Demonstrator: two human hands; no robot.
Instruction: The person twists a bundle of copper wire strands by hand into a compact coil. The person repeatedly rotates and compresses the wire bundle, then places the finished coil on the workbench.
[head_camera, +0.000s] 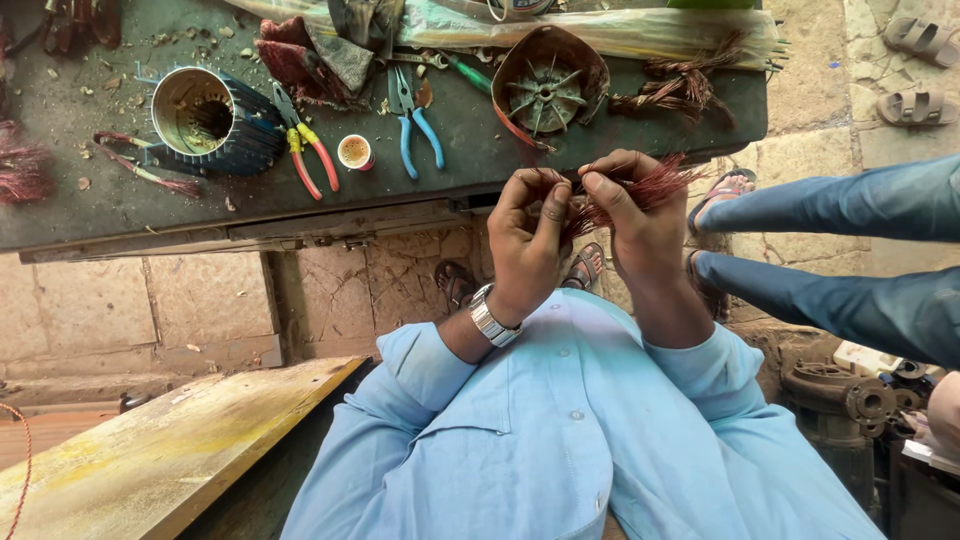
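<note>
Both the left hand (527, 240) and right hand (640, 215) gripped a red wire bundle (655, 185) at centre frame, below the cluttered dark tabletop (90, 210), over a worn stone floor (200, 300)

The desk (120, 215) runs out of frame at the 9 and 12 o'clock edges, so its far side is unseen. At 9 o'clock a reddish wire bundle (22, 172) is cut by the edge. At 12 o'clock a clear plastic sheet (560, 28) and a crumpled cloth (362, 22) are cropped. The left hand (527, 245) and right hand (640, 225) cover the middle of the copper wire strands (655, 185); which strands each grip pinches is too fine to tell. At 3 o'clock another person's blue trouser legs (850, 250) leave the frame. At 4 o'clock a rusty pump (850, 400) is partly cropped.
</note>
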